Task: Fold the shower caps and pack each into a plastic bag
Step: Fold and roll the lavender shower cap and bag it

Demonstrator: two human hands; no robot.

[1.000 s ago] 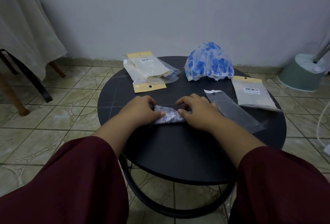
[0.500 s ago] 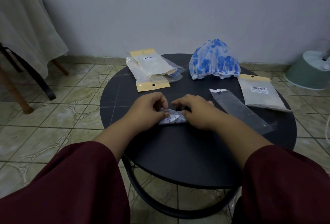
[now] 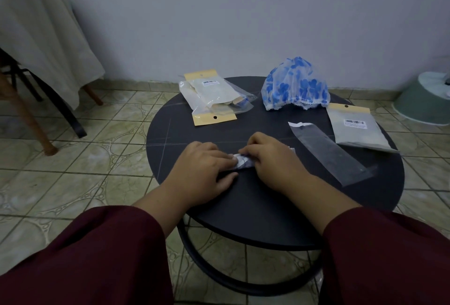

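A folded shower cap [image 3: 243,161] is located at the centre of the worktop [image 3: 255,209], held down between the left hand [image 3: 203,170] and the right hand [image 3: 274,158], which are set side by side upon it. Two packed bags [image 3: 214,99] are stacked at the far left of the worktop, one laid across the other. An unfolded shower cap [image 3: 295,85] is placed at the far edge, to the right of that stack. An empty plastic bag [image 3: 328,151] is laid flat just right of the right hand. A further packed bag [image 3: 356,127] is positioned beyond it, at the right edge, in front of the unfolded cap.
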